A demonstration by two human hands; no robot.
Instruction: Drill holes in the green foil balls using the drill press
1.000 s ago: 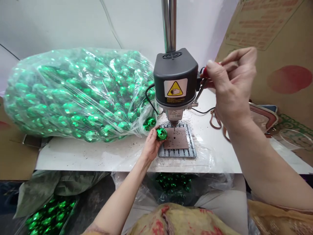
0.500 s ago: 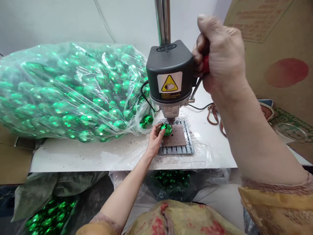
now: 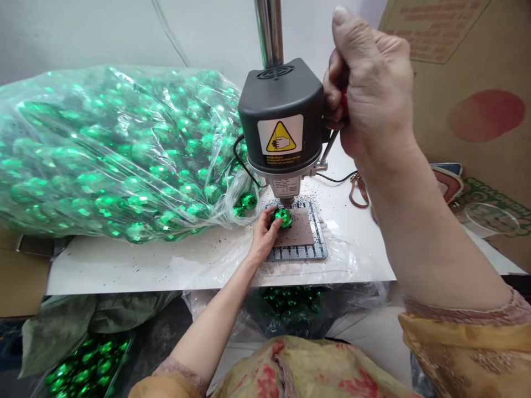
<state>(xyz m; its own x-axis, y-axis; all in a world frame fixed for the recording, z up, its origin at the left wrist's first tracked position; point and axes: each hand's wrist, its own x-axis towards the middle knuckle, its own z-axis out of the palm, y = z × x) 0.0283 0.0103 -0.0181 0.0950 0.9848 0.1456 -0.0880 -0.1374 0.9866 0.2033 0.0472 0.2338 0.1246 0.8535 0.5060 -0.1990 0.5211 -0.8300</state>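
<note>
Pinching the ball [image 3: 284, 218], left hand [image 3: 264, 236] has neared the drill [image 3: 282, 99]; right hand [image 3: 373, 91] grips handle [image 3: 344, 104].

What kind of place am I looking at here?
Probably a small workshop or home craft workspace: a bench drill press stands on a white table strewn with dark shavings, beside a big clear bag of shiny green balls.

yellow hand-warning label [image 3: 281, 136], "Attention:", drill housing [image 3: 279, 91]
</note>
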